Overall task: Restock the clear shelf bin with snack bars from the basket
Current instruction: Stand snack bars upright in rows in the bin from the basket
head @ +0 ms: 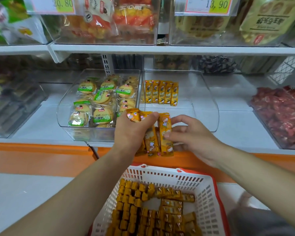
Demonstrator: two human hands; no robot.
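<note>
1. Progress judged early. Five yellow foil-wrapped snack bars stand upright in one row at the back left of the clear curved plastic shelf bin, well beyond the fingertips. Most of the bin floor is unfilled.
2. Grip, left hand: fingers curled tight over a bundle of yellow bars, held just short of the bin's front lip.
3. Grip, right hand: thumb and bent fingers pinching the rightmost bar of the bundle, index finger lifted loosely above.
4. Count in the fingers: at least four bars, exact number hidden.
5. Stock below both wrists: white slotted plastic basket, red-rimmed, holding several dozen bars; too many to count.
6. Remaining, as judged: setting down the bundle, then moving nearly the whole basket load.
7. Just left of the left fingers: one clear bin of round biscuit packs.
</note>
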